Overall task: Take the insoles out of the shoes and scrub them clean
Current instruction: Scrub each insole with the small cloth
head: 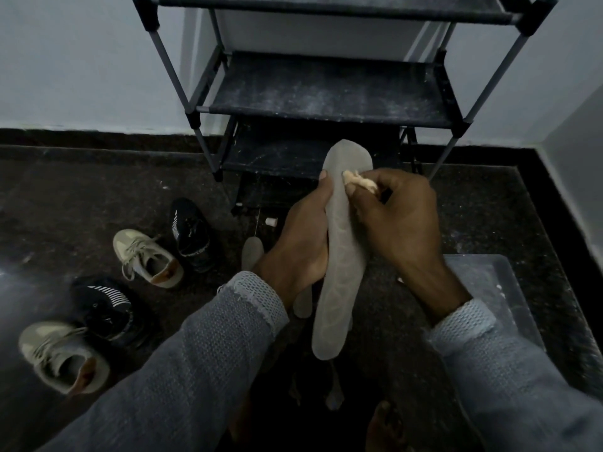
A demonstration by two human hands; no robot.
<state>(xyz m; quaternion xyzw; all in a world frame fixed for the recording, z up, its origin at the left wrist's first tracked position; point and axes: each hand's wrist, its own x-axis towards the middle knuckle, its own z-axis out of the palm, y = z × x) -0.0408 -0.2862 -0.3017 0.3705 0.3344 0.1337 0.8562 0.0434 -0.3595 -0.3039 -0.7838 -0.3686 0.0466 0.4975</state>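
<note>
The grey insole is held up in the air above the dark floor, in front of the shoe rack. Its long axis runs away from the person, with one rounded end toward the rack and the other end low, near the sleeves. The left hand holds it from the left side, with the palm behind the middle part and the thumb curled over the edge. The right hand comes from the right side and pinches a small pale cloth, which it presses on the upper part of the insole, just below the far end. So the scrubbing is probably at the far end, and the long lower part is not yet covered; the next strokes should go down along the axis, toward the person. Other insoles lie on the floor under the hands. Two beige shoes and two black shoes stand near the left edge of the floor.
</note>
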